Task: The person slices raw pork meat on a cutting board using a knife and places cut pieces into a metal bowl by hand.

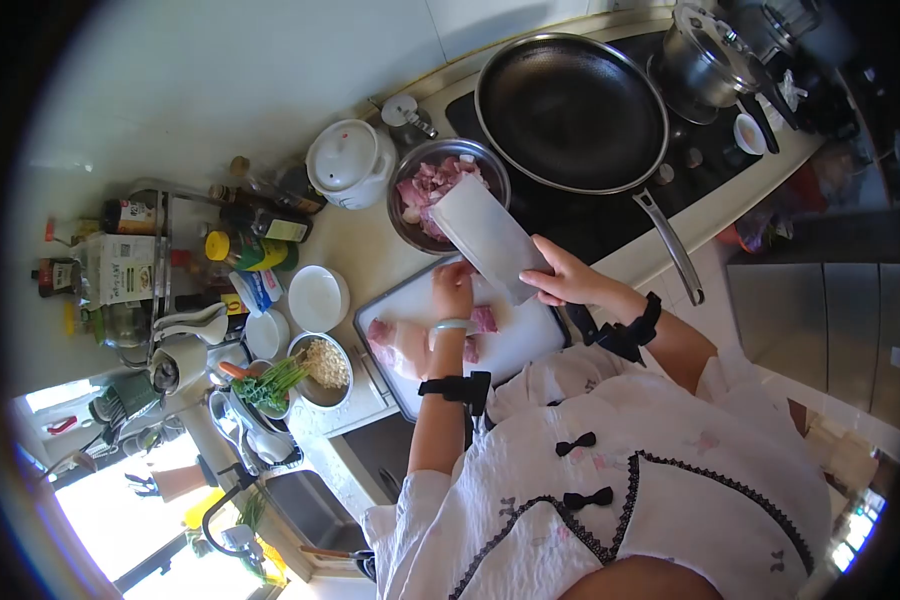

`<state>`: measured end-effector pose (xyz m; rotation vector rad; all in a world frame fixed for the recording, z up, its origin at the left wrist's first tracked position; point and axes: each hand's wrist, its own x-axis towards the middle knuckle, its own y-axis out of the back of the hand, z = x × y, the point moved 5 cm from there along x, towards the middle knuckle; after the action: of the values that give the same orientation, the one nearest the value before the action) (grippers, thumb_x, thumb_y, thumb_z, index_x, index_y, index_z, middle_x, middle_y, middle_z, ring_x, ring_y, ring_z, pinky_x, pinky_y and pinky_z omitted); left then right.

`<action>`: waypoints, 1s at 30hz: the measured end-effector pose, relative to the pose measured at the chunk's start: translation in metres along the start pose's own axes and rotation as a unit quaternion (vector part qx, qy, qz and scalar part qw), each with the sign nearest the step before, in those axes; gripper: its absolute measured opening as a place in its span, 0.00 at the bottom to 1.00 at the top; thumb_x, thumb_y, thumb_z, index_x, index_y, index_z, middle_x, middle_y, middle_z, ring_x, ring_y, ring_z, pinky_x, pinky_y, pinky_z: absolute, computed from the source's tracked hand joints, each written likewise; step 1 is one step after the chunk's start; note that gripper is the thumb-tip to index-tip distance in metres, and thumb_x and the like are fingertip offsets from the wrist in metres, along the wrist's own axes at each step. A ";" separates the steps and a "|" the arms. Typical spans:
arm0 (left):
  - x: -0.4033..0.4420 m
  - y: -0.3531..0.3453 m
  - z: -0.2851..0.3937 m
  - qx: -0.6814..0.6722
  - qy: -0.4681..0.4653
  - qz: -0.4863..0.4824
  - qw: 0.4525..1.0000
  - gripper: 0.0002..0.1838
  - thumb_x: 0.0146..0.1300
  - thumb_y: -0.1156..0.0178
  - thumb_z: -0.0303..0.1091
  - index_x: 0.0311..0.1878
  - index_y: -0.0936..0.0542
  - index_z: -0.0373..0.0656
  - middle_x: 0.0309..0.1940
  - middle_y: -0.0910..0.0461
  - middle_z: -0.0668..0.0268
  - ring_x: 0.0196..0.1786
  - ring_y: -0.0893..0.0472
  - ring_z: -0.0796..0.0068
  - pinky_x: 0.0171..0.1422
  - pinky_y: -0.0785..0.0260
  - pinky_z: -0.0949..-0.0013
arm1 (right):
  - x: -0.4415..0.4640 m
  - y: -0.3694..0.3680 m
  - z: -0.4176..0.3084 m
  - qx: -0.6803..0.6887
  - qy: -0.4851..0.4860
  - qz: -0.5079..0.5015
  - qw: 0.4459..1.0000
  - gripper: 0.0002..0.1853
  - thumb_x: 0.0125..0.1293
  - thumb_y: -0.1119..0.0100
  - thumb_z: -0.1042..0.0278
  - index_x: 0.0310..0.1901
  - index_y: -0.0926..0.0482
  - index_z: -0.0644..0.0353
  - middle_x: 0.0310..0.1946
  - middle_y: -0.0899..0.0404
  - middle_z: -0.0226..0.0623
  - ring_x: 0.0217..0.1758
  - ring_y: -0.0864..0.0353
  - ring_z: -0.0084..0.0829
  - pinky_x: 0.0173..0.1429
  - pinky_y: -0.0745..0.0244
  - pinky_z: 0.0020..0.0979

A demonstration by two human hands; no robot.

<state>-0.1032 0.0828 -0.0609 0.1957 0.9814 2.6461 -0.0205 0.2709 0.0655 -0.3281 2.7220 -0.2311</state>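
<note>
My right hand (558, 277) is closed on a cleaver (485, 235), gripping it at its near end. The broad blade reaches over the rim of a metal bowl (402, 222) that holds cut pieces of raw meat (432, 188). Close beside the blade, my left hand (453, 292) has its fingers curled; whatever is in them, if anything, is hidden. A pale bangle and a black strap circle that wrist. Below both hands lies a white cutting board (525, 345), with a larger piece of meat (398, 345) and smaller chunks (484, 320) on it.
A large wok (573, 112) and a pressure cooker (705, 65) occupy the stove. Near the bowl stands a lidded white pot (348, 162). White bowls (318, 298), a bowl of chopped garlic (325, 364), greens (270, 388) and bottles (260, 250) crowd the counter beside the sink (315, 510).
</note>
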 end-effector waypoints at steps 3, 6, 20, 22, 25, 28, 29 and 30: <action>-0.004 0.000 0.059 0.176 -0.103 -0.074 0.976 0.22 0.46 0.44 0.24 0.49 0.24 0.45 0.42 0.23 0.58 0.49 0.26 0.56 0.55 0.31 0.59 | 0.002 0.003 0.008 0.015 0.007 0.008 1.000 0.20 0.68 0.49 0.71 0.57 0.43 0.58 0.26 0.32 0.29 0.15 0.38 0.15 0.17 0.45 0.19; 0.002 -0.012 0.056 0.225 -0.085 -0.072 0.968 0.15 0.49 0.44 0.24 0.42 0.22 0.46 0.38 0.22 0.58 0.39 0.22 0.54 0.45 0.27 0.58 | -0.001 0.013 0.011 0.035 0.011 0.058 0.998 0.19 0.68 0.50 0.70 0.56 0.43 0.57 0.26 0.32 0.29 0.15 0.38 0.16 0.17 0.45 0.19; -0.014 -0.059 0.100 0.253 -0.108 -0.250 0.928 0.09 0.54 0.39 0.37 0.38 0.24 0.48 0.39 0.23 0.62 0.37 0.19 0.59 0.37 0.26 0.57 | -0.050 0.035 -0.012 0.004 0.077 0.157 0.985 0.15 0.69 0.50 0.71 0.51 0.44 0.57 0.24 0.33 0.30 0.13 0.38 0.16 0.22 0.33 0.20; -0.011 -0.060 0.097 0.240 -0.115 -0.247 0.932 0.10 0.54 0.38 0.38 0.37 0.24 0.47 0.37 0.23 0.62 0.37 0.19 0.58 0.38 0.26 0.57 | -0.052 0.033 -0.010 0.009 0.079 0.156 0.985 0.15 0.68 0.50 0.71 0.51 0.44 0.57 0.24 0.32 0.30 0.13 0.38 0.16 0.23 0.31 0.20; 0.013 -0.041 0.089 0.066 -0.055 -0.112 0.990 0.13 0.49 0.33 0.41 0.29 0.23 0.43 0.29 0.22 0.56 0.36 0.21 0.53 0.38 0.30 0.56 | -0.059 0.031 -0.013 0.007 0.079 0.163 0.983 0.17 0.68 0.51 0.72 0.55 0.44 0.57 0.26 0.30 0.31 0.13 0.38 0.16 0.17 0.42 0.20; 0.062 0.007 0.107 0.064 -0.092 -0.051 0.992 0.12 0.52 0.37 0.37 0.38 0.25 0.48 0.31 0.22 0.56 0.36 0.21 0.53 0.37 0.29 0.53 | -0.064 0.032 -0.015 0.012 0.086 0.179 0.980 0.15 0.68 0.50 0.72 0.51 0.42 0.59 0.25 0.32 0.30 0.14 0.37 0.17 0.17 0.44 0.21; 0.076 0.029 0.125 -0.007 -0.116 -0.015 0.993 0.20 0.47 0.35 0.32 0.46 0.24 0.45 0.42 0.22 0.52 0.42 0.21 0.51 0.44 0.27 0.57 | -0.063 0.033 -0.012 0.014 0.078 0.178 0.981 0.15 0.68 0.50 0.72 0.51 0.42 0.59 0.25 0.32 0.30 0.14 0.37 0.17 0.17 0.44 0.21; 0.083 0.048 0.138 0.041 -0.154 -0.041 0.986 0.24 0.46 0.35 0.34 0.51 0.25 0.45 0.53 0.31 0.52 0.51 0.26 0.50 0.51 0.29 0.57 | -0.061 0.033 -0.012 0.000 0.081 0.174 0.981 0.14 0.68 0.50 0.72 0.51 0.42 0.59 0.25 0.32 0.31 0.14 0.37 0.17 0.16 0.44 0.21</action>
<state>-0.1607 0.1603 0.0764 0.5529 0.9712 2.4082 0.0231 0.3195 0.0910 0.1759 2.8797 -0.1647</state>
